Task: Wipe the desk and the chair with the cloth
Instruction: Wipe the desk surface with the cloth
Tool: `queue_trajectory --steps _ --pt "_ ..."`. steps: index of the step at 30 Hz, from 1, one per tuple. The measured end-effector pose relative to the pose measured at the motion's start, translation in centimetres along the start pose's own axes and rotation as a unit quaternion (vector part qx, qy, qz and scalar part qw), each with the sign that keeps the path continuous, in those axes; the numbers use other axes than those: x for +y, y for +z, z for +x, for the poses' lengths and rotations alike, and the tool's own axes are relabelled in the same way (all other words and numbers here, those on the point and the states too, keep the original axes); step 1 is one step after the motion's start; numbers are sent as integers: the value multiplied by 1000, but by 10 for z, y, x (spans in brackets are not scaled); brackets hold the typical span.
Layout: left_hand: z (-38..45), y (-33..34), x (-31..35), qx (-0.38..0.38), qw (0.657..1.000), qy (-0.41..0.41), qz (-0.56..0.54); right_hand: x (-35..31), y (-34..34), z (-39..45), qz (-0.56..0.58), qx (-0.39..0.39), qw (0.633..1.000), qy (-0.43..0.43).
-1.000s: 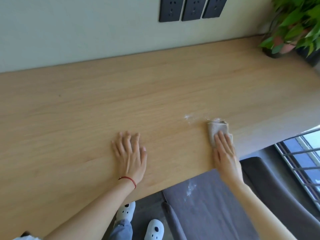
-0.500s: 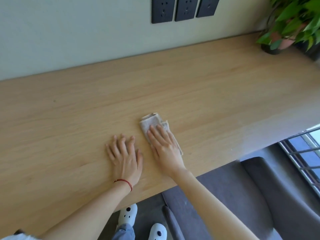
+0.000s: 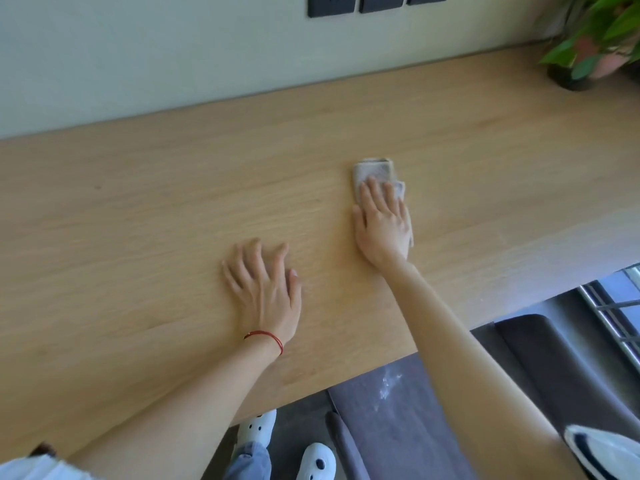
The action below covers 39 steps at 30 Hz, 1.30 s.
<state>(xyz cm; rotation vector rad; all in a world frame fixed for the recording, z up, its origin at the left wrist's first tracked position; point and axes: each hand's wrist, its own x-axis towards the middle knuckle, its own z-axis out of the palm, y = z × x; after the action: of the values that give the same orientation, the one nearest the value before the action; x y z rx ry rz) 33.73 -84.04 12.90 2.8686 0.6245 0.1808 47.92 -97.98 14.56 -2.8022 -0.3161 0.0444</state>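
Here the tabletop (image 3: pixel 173 209) fills most of the view: one long slab of pale wood with fine straight grain and a matte face, its far edge meeting a plain light-green wall (image 3: pixel 138 64). Three dark rectangular socket plates (image 3: pixel 374 3) sit in a row on that wall. Below the near edge at the right stands one chair (image 3: pixel 398 438), its seat a flat grey fabric with a smear of white powder (image 3: pixel 389 386) on it. At the far right corner is one potted plant (image 3: pixel 595 39) with glossy green and pinkish leaves in a dark round pot. Two white clog shoes (image 3: pixel 256 427) show on the grey floor beneath. The left hand (image 3: pixel 266 289) lies palm down on the bare wood, fingers (image 3: pixel 254 258) spread and holding nothing, a thin red string bracelet (image 3: pixel 265 337) at the wrist. The right hand (image 3: pixel 382 220) presses flat, fingers extended together, on the single cloth (image 3: pixel 374 171), a small folded beige rag of coarse weave lying on the tabletop right of centre.
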Motion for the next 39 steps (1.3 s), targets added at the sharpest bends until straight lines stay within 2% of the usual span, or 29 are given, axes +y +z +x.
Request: queue_trajectory --steps 5,8,11,14,16,18,21,24,26,28,29,32,34,36,38,39 --pt "-4 -4 2 -7 1000 -21 -21 -60 11 -70 36 -64 969 -237" --pt "-5 -6 1 12 998 -25 -57 -21 -1 -108 58 -61 960 -266" --pt "-2 -6 4 20 997 -23 -67 50 -25 -98 40 -27 980 -191" --pt "-1 -6 4 8 999 -18 -45 107 -43 -41 12 3 1000 -15" --pt "-1 -6 2 1 999 -17 -36 115 -45 7 -2 16 998 55" --pt "0 -5 1 -3 999 -15 -31 96 -38 46 -15 13 998 66" --pt "0 -5 1 -8 999 -22 -31 33 -14 78 -20 -1 1000 -2" --pt "0 -6 1 -5 998 -24 -49 -37 8 59 1 -34 993 -117" --pt "-3 -10 3 29 988 -51 -145 -61 17 20 15 -50 979 -196" --pt "-10 -19 2 60 952 -94 -285 -58 16 -29 22 -62 964 -257" --pt "-13 -22 0 57 942 -99 -316 -47 13 -52 23 -66 957 -281" --pt "-22 -28 -17 9 965 -36 -261 5 -6 -98 18 -83 946 -312" --pt "-22 -29 -34 -18 980 -12 -199 42 -21 -92 11 -60 966 -251" --pt "-23 -31 -52 -33 991 -12 -126 63 -30 -65 21 -28 992 -120" --pt "-27 -31 -64 -38 997 -1 -61 55 -30 -39 10 7 1000 2" --pt "-28 -31 -66 -38 999 8 -37 40 -25 -33 -4 17 1000 25"
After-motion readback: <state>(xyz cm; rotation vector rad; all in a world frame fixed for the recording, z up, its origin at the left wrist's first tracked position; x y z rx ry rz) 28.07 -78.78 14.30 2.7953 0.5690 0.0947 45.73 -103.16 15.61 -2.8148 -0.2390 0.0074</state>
